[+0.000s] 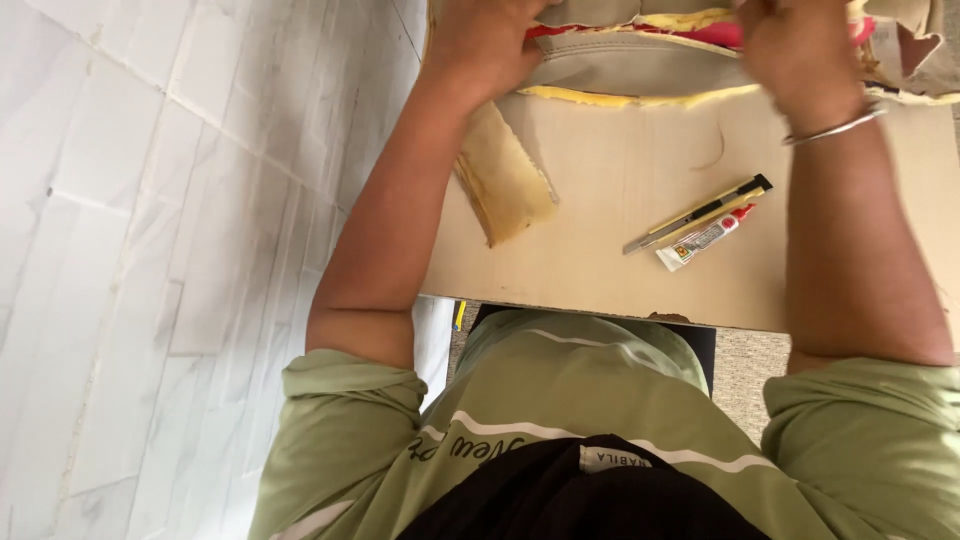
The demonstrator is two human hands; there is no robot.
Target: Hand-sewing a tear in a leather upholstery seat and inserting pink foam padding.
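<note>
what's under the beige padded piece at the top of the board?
Under the beige padded piece, yellow foam and a pink layer show at its edges; both hands and the frame edge hide the rest.

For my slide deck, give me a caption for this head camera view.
Both hands, left and right, grip a beige padded cover; slim utility knife and small glue tube lie nearby.

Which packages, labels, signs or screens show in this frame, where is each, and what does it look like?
Glue tube: lies on the tan board, right of centre, beside a utility knife; small, flattened, white with a red cap and a red and yellow printed patch.
Garment tag: at the bottom of the frame, on dark cloth at the person's collar; small pale rectangle with dark print.
No signs or screens in view.
</note>
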